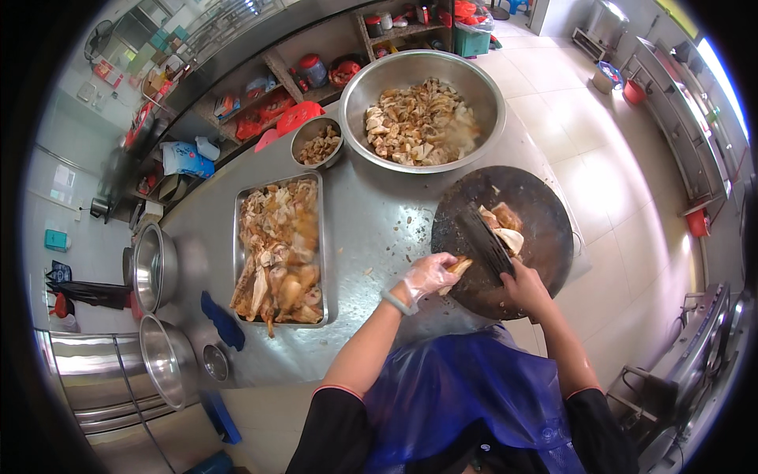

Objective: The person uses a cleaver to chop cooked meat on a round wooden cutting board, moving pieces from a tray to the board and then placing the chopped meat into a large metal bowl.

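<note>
My left hand, in a clear plastic glove, grips a piece of cooked poultry at the left edge of the round chopping block. In my right hand is the handle of a dark-bladed cleaver, its blade slanting across the block. Right beside the blade, on its far side, lie several cut poultry pieces. To the left, a rectangular metal tray holds larger poultry pieces. Beyond the block stands a wide steel basin with chopped poultry.
Small meat scraps dot the steel table. A small steel bowl of chopped pieces touches the large basin. A dark blue cloth and stacked-looking steel bowls are at the left end. Shelves with jars and bags run behind the table.
</note>
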The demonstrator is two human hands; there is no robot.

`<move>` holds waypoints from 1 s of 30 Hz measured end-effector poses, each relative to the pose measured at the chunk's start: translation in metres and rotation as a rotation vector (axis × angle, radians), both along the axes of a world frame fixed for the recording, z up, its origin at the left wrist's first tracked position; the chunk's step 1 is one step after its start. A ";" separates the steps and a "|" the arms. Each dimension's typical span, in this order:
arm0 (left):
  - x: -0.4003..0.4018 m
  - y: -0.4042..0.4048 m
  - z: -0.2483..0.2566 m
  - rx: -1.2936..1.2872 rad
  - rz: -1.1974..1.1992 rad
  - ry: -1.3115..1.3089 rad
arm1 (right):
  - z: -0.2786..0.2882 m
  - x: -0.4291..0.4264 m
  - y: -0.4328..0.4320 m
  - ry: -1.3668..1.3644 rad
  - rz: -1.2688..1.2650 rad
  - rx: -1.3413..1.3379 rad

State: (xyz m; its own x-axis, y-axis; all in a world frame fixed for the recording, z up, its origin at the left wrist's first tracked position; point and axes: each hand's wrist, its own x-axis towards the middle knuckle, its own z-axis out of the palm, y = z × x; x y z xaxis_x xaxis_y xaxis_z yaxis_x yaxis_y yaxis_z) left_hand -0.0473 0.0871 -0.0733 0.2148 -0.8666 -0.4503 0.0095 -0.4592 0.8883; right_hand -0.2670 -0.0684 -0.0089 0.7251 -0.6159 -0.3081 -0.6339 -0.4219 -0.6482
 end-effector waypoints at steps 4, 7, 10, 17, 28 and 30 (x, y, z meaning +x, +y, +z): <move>-0.011 -0.037 0.030 0.011 -0.078 -0.331 | -0.014 -0.025 0.006 -0.199 -0.116 -0.092; -0.025 -0.034 0.011 -0.145 0.026 -0.688 | 0.000 -0.021 0.015 -0.163 -0.084 -0.151; -0.034 -0.015 0.009 -0.281 0.138 -0.834 | 0.033 -0.006 0.014 -0.182 -0.031 -0.206; -0.045 0.011 -0.007 -0.387 0.293 -0.785 | 0.080 0.041 0.027 -0.614 0.037 -0.343; -0.045 0.010 -0.018 -0.398 0.363 -0.797 | 0.080 0.055 0.014 -0.209 0.024 -0.156; -0.048 0.011 -0.025 -0.376 0.411 -0.717 | 0.097 0.056 0.020 -0.400 -0.002 -0.170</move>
State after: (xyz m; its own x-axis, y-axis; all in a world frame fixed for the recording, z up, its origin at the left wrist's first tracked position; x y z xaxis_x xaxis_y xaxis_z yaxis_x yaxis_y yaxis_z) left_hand -0.0950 0.0979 -0.0983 0.6595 -0.7224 0.2078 -0.5041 -0.2199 0.8352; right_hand -0.2108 -0.0480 0.0884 0.7656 -0.6351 0.1027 -0.3478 -0.5428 -0.7645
